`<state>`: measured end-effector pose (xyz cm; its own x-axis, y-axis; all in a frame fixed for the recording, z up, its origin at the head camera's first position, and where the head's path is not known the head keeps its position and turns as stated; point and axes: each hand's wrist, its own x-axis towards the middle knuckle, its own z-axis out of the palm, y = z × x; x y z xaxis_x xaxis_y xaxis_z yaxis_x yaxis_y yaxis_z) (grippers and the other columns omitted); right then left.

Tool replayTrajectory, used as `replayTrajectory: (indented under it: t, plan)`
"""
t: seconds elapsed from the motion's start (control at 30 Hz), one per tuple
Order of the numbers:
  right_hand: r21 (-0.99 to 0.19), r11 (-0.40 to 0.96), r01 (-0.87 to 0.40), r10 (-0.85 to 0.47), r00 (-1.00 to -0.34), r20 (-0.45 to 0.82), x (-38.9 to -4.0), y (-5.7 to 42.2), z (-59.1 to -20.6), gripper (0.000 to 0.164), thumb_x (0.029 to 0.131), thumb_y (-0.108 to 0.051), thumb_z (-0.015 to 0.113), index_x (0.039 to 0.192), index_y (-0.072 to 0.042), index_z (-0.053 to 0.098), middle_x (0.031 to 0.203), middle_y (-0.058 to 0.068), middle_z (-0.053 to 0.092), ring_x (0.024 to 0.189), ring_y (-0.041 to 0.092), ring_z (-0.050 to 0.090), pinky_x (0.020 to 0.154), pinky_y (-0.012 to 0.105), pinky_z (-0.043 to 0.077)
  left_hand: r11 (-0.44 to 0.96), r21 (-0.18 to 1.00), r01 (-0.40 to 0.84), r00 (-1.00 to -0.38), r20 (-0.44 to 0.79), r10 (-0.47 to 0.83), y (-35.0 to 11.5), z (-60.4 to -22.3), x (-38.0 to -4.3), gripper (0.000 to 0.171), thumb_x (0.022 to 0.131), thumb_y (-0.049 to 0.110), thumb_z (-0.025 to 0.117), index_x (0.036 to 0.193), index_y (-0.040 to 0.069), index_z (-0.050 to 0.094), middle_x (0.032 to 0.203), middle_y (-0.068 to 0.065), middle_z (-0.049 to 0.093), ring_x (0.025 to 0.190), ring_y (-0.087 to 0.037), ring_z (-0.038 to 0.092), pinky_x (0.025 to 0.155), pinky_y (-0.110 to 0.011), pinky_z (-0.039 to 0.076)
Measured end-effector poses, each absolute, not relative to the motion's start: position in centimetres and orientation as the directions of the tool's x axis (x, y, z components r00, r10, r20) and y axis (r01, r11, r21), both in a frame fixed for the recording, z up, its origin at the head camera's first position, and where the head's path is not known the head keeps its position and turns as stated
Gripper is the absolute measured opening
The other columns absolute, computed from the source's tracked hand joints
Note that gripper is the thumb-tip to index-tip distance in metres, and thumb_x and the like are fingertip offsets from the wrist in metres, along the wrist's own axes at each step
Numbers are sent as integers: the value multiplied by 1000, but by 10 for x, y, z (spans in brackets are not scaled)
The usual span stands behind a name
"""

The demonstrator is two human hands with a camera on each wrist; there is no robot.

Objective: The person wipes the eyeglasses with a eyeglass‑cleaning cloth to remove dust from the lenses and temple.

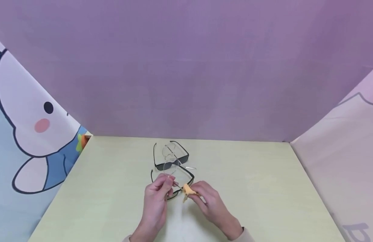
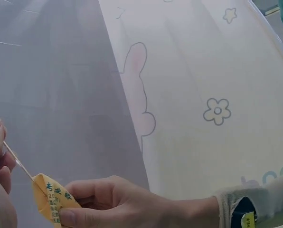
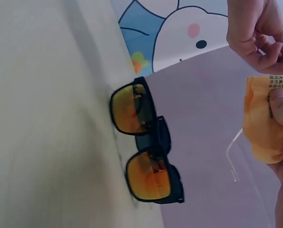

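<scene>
**Pale table, purple backdrop: cloth on a thin temple**

Left hand pinches the wire-rimmed glasses above the table; right hand grips a printed yellow cloth around one of their temples. Beyond lie two dark-framed pairs: nearer sunglasses, orange-lensed from the right wrist, and farther sunglasses. Cartoon-printed sheet stands at left.

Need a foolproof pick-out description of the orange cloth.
In the head view, find the pale table, then the person's right hand over its lower middle. Pinched in that hand is a small orange cloth. Unlike the orange-lensed sunglasses nearby, it is soft, folded material with dark printed lettering.
</scene>
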<state>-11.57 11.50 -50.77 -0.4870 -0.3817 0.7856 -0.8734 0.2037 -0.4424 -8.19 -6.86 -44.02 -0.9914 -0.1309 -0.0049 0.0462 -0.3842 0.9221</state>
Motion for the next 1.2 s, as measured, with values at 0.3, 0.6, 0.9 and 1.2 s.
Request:
replayTrajectory:
  t: [0.3,0.6,0.9,1.2]
  plan:
    - [-455,237,-858,-416,-513,751,-115,119,-512,13,101,-16,65,109,-5,68,103,3,69,94,17,66,89,20,54,-450,893,-10,-992,47,115,-79,-446,-82,33,107,11,53,89,23,77,88,9,72,67,-3,59,65,-15,49]
    - [-537,153,-830,-357,-553,753,-111,112,-509,12,97,-7,69,108,-3,68,99,6,69,85,16,63,79,18,54,-401,913,71,-989,116,87,-65,-459,-79,33,102,1,58,86,21,79,87,8,65,78,-6,60,72,-18,53]
    - [-595,102,-797,-284,-596,751,-108,101,-497,11,98,-10,69,107,-3,68,95,7,69,79,15,61,74,18,54,-333,934,128,-991,108,-77,-57,-466,-79,33,94,-5,64,83,22,80,86,7,60,88,-8,56,82,-22,51]
    - [-653,47,-756,-244,-643,726,-104,95,-489,24,86,9,74,105,-4,68,93,8,68,81,17,63,75,22,55,-294,925,241,-970,219,-108,-52,-463,-79,28,92,-11,64,83,11,79,85,7,59,84,-7,56,72,-16,49]
